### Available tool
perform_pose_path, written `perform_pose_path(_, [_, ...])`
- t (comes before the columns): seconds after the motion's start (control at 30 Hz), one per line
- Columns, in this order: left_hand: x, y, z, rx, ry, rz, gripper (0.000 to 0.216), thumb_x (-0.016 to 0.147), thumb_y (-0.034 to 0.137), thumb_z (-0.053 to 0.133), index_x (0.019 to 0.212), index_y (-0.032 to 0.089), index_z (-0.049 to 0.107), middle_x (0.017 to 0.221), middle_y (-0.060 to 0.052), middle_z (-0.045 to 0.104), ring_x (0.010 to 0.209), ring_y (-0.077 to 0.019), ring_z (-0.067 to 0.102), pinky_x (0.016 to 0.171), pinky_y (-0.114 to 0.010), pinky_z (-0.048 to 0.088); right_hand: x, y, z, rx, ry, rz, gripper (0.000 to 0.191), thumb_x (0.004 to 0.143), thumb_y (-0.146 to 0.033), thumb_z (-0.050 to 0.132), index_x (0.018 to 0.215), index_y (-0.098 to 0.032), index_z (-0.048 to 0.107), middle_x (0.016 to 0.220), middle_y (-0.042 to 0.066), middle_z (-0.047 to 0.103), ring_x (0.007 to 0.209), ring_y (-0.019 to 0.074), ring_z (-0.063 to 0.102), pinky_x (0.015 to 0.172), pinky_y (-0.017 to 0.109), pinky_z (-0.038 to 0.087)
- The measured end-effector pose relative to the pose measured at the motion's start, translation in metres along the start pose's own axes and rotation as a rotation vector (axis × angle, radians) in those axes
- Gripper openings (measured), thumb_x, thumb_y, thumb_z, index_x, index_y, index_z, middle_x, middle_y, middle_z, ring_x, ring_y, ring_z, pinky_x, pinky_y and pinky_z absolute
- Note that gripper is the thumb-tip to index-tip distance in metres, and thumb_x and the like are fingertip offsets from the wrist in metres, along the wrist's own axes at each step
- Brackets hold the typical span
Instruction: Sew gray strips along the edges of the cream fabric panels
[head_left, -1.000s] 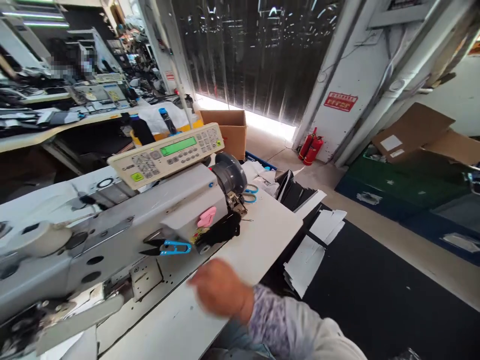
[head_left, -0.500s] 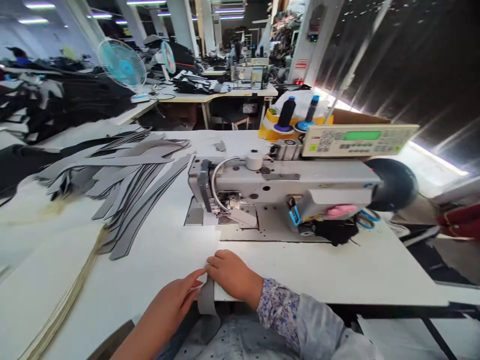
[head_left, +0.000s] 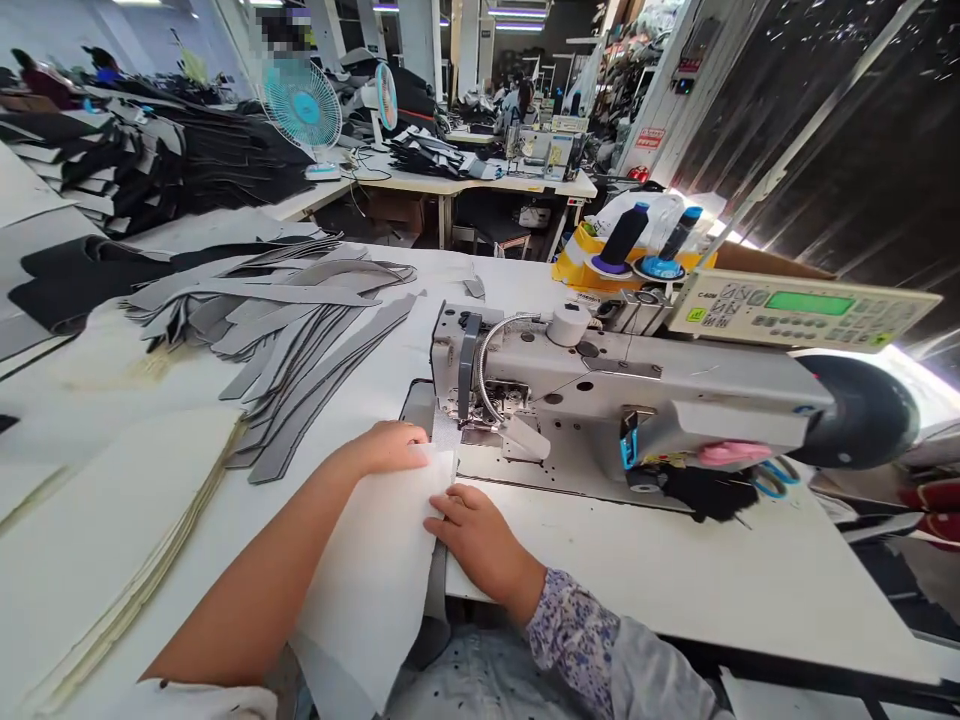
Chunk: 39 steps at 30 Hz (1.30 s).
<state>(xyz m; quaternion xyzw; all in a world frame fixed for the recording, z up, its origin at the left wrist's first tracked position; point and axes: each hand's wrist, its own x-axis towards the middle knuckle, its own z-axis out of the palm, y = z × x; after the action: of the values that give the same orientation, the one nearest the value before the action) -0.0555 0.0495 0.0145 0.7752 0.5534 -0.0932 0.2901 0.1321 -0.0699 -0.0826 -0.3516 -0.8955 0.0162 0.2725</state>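
Note:
A white sheet [head_left: 367,560] of thin material hangs over the table's front edge and reaches up to the sewing machine [head_left: 555,380]. My left hand [head_left: 386,447] is closed on its upper end, just left of the needle area, with the thumb side on top. My right hand [head_left: 480,535] grips the sheet's right edge with bent fingers, nearer to me. Under that edge runs a grey fabric strip [head_left: 436,590], which drops toward my lap. Its far end lies by the presser foot, partly hidden by the sheet and my hands.
Several grey strips [head_left: 315,370] lie piled at left, beside a stack of white sheets [head_left: 150,520]. A control panel [head_left: 806,303] and thread cones [head_left: 626,238] stand behind the machine. Blue-handled scissors [head_left: 776,478] lie at right. Fans [head_left: 304,105] and other worktables stand farther back.
A white sheet now lies over the grey strip, which both hands held alone at the table edge before. My left hand has moved forward to the machine; the view has shifted.

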Motion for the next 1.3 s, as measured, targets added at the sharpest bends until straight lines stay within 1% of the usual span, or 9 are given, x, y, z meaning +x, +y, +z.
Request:
perform_pose_path(0.13, [-0.002, 0.005, -0.004, -0.101, 0.075, 0.099, 0.031, 0.079, 0.045, 0.047, 0.09, 0.025, 0.068, 0.095, -0.002, 0.067, 0.087, -0.0189, 0.059, 0.067, -0.025, 0.042, 0.002, -0.001, 0.0, 0.012, -0.058, 0.059, 0.023, 0.088, -0.02, 0.068, 0.111, -0.025, 0.067, 0.124, 0.006, 0.061, 0.111, 0.0216, 0.055, 0.092, 0.034, 0.051])
perform_pose_path(0.23, [0.005, 0.012, 0.001, -0.113, 0.074, 0.169, 0.026, 0.078, 0.041, 0.051, 0.081, 0.024, 0.07, 0.092, -0.001, 0.069, 0.086, -0.0182, 0.059, 0.068, -0.025, 0.042, 0.003, -0.002, -0.005, 0.008, -0.068, 0.055, 0.026, 0.088, -0.02, 0.068, 0.114, -0.024, 0.066, 0.124, 0.009, 0.061, 0.109, 0.0225, 0.056, 0.091, 0.036, 0.051])
perform_pose_path(0.33, [0.016, 0.017, 0.005, -0.099, 0.056, 0.203, 0.023, 0.076, 0.036, 0.053, 0.08, 0.024, 0.072, 0.092, -0.001, 0.071, 0.089, -0.0192, 0.06, 0.073, -0.026, 0.043, 0.003, -0.003, -0.007, -0.005, -0.049, 0.041, 0.025, 0.088, -0.019, 0.068, 0.112, -0.022, 0.066, 0.121, 0.009, 0.062, 0.107, 0.023, 0.056, 0.09, 0.036, 0.052])
perform_pose_path(0.57, [0.022, 0.02, 0.006, -0.095, 0.04, 0.143, 0.025, 0.079, 0.039, 0.052, 0.084, 0.025, 0.072, 0.096, -0.001, 0.069, 0.087, -0.0203, 0.06, 0.068, -0.027, 0.042, 0.004, -0.003, -0.005, -0.013, -0.045, 0.053, 0.025, 0.087, -0.01, 0.065, 0.11, -0.019, 0.064, 0.12, 0.01, 0.062, 0.106, 0.0231, 0.055, 0.089, 0.035, 0.052])
perform_pose_path(0.9, [0.024, 0.02, 0.008, -0.075, 0.04, 0.162, 0.027, 0.081, 0.04, 0.048, 0.084, 0.023, 0.068, 0.094, -0.001, 0.07, 0.084, -0.0196, 0.06, 0.067, -0.028, 0.04, 0.011, -0.002, -0.007, 0.039, -0.106, 0.093, 0.013, 0.088, -0.008, 0.062, 0.097, -0.016, 0.062, 0.115, 0.01, 0.063, 0.099, 0.0216, 0.057, 0.088, 0.034, 0.051])
perform_pose_path(1.0, [0.021, 0.024, 0.005, -0.028, 0.05, 0.143, 0.025, 0.082, 0.04, 0.048, 0.088, 0.023, 0.066, 0.098, -0.001, 0.07, 0.089, -0.0206, 0.06, 0.071, -0.028, 0.042, 0.012, -0.001, -0.005, 0.049, -0.113, 0.103, 0.009, 0.09, -0.01, 0.06, 0.094, -0.017, 0.061, 0.112, 0.01, 0.063, 0.098, 0.0211, 0.057, 0.088, 0.035, 0.05])
perform_pose_path(1.1, [0.019, 0.029, 0.001, 0.067, 0.047, 0.065, 0.025, 0.077, 0.04, 0.055, 0.093, 0.023, 0.064, 0.106, -0.002, 0.067, 0.098, -0.023, 0.058, 0.076, -0.029, 0.043, 0.013, -0.001, -0.005, 0.06, -0.117, 0.105, 0.007, 0.092, -0.012, 0.057, 0.091, -0.018, 0.06, 0.109, 0.01, 0.064, 0.099, 0.0209, 0.057, 0.087, 0.035, 0.05])
perform_pose_path(1.2, [0.019, 0.033, -0.003, 0.151, 0.019, 0.02, 0.022, 0.075, 0.04, 0.056, 0.086, 0.022, 0.061, 0.102, -0.003, 0.066, 0.098, -0.0239, 0.057, 0.076, -0.029, 0.042, 0.014, -0.001, -0.008, 0.069, -0.115, 0.109, 0.009, 0.093, -0.012, 0.055, 0.088, -0.019, 0.06, 0.108, 0.009, 0.064, 0.098, 0.0206, 0.057, 0.087, 0.035, 0.05])
perform_pose_path(1.3, [0.022, 0.032, -0.003, 0.171, 0.015, 0.06, 0.019, 0.074, 0.04, 0.055, 0.073, 0.021, 0.055, 0.091, -0.002, 0.065, 0.09, -0.0227, 0.056, 0.07, -0.029, 0.039, 0.015, -0.002, -0.011, 0.075, -0.113, 0.115, 0.01, 0.093, -0.013, 0.055, 0.087, -0.019, 0.06, 0.107, 0.009, 0.064, 0.095, 0.0202, 0.057, 0.085, 0.035, 0.05])
